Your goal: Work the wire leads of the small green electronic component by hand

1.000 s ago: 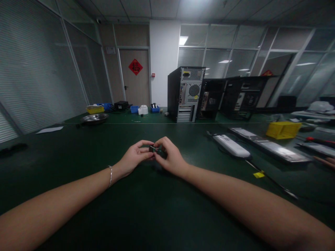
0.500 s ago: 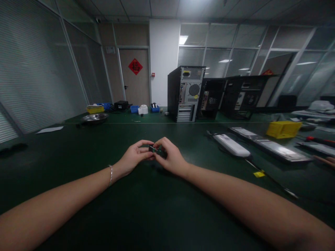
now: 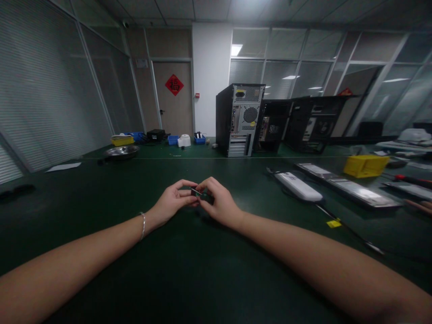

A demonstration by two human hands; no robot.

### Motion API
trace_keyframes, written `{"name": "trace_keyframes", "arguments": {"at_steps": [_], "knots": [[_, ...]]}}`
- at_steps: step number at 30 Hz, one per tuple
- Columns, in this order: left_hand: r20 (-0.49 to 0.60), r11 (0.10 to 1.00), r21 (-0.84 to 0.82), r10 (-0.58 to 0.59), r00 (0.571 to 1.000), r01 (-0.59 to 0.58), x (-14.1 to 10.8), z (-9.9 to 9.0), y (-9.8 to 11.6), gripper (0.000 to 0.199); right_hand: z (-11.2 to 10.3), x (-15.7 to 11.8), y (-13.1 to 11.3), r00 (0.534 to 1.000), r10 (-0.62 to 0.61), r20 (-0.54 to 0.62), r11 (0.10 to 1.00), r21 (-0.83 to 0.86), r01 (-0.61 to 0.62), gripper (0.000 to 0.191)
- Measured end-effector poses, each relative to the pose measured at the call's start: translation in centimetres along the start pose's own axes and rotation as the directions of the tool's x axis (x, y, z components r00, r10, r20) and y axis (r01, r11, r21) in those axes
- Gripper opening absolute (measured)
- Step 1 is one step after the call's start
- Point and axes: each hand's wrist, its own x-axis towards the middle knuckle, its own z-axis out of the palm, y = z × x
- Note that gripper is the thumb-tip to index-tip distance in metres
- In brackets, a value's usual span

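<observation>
1. Dark and green-tinged, a small piece (image 3: 195, 192) sat between the fingertips of both hands, above the green desk (image 3: 202, 270); its exact form was too small to tell.
2. The left hand (image 3: 170, 203) pinched the piece's left end between thumb and fingers; a silvery bracelet (image 3: 143, 226) circled its wrist.
3. The right hand (image 3: 221, 204) had its thumb and index finger closed on the piece from the other side, the fingers of the two hands nearly meeting.
4. To the right of the fingers lay a white oblong case (image 3: 300, 186), and past it flat metallic units (image 3: 364, 193) and a yellow bin (image 3: 366, 166).
5. Beyond the fingers, slightly right, a computer tower (image 3: 248, 119) stood upright.
6. Far left beyond the fingers rested a shiny metal bowl (image 3: 122, 152).
7. Well right of the fingers, part of another person's hand (image 3: 418, 206) showed at the edge.
</observation>
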Motion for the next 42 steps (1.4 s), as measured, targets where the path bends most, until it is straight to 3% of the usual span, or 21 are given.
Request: {"name": "trace_keyframes", "arguments": {"at_steps": [13,20,31,42], "knots": [[0.012,0.999,0.033,0.012,1.000,-0.012,-0.1,-0.1,-0.3,0.036,0.2,0.2,0.4,0.999,-0.020,0.034,1.000,-0.022,0.021,0.021],[-0.036,0.994,0.094,0.054,0.998,-0.050,0.1,-0.1,-0.4,0.031,0.2,0.4,0.6,0.998,-0.042,-0.036,0.996,0.079,0.044,0.030],[-0.101,0.966,0.248,0.102,0.990,-0.074,0.8,-1.1,-1.0,0.038,0.1,0.5,1.3,0.998,0.055,-0.004,0.997,0.061,-0.054,0.016],[-0.108,0.948,0.315,0.089,0.990,-0.051,0.9,-1.3,-0.9,0.031,0.3,0.6,2.4,0.982,0.174,0.069,0.982,-0.084,-0.168,0.021]]}}
